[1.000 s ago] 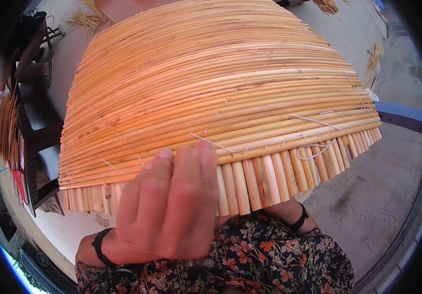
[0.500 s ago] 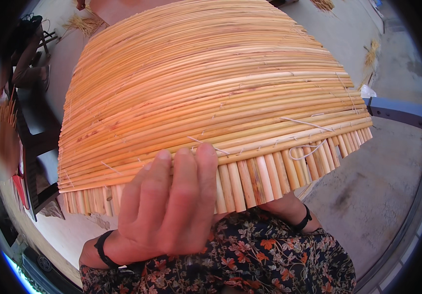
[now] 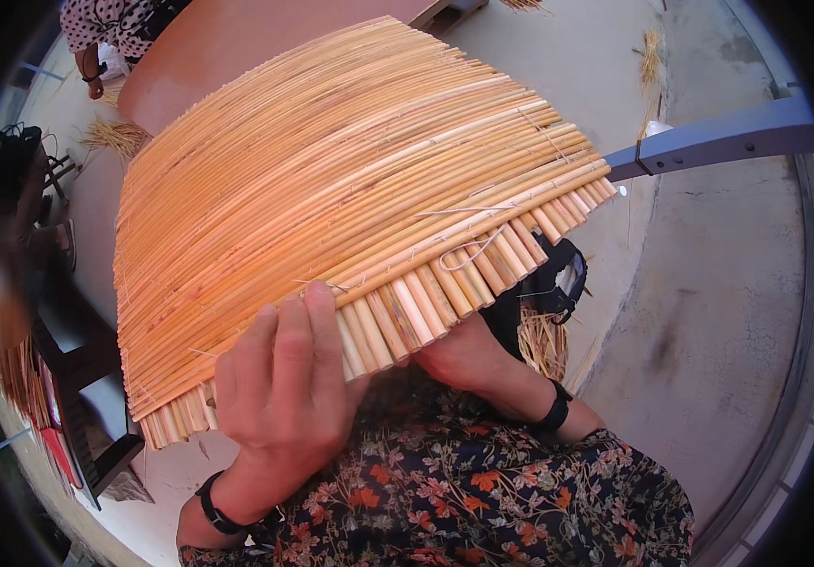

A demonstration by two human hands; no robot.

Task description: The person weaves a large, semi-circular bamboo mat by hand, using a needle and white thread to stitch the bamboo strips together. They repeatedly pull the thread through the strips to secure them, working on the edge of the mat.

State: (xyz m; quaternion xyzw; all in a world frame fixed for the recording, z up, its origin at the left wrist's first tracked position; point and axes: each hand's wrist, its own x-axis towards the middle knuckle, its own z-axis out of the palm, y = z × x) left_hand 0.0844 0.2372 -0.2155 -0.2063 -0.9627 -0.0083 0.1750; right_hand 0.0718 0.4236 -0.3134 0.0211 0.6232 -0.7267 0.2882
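A broad, straw-coloured panel of slender reed stalks (image 3: pixel 350 189) tilts in front of the dark floral garment (image 3: pixel 445 491). Its lengthwise layer looks fully stitched over the short crosswise stalks (image 3: pixel 397 317) at the near edge; one slack white thread loop (image 3: pixel 468 247) — uncut, untucked — seems unfinished. The left hand (image 3: pixel 279 378) grasps that edge; the right hand (image 3: pixel 459 354) reaches underneath — its grip hidden, so I cannot tell.

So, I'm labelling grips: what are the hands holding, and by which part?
The left hand holds the reed mat by its near edge, fingers on top; the right hand is partly beneath it, its grip hidden.
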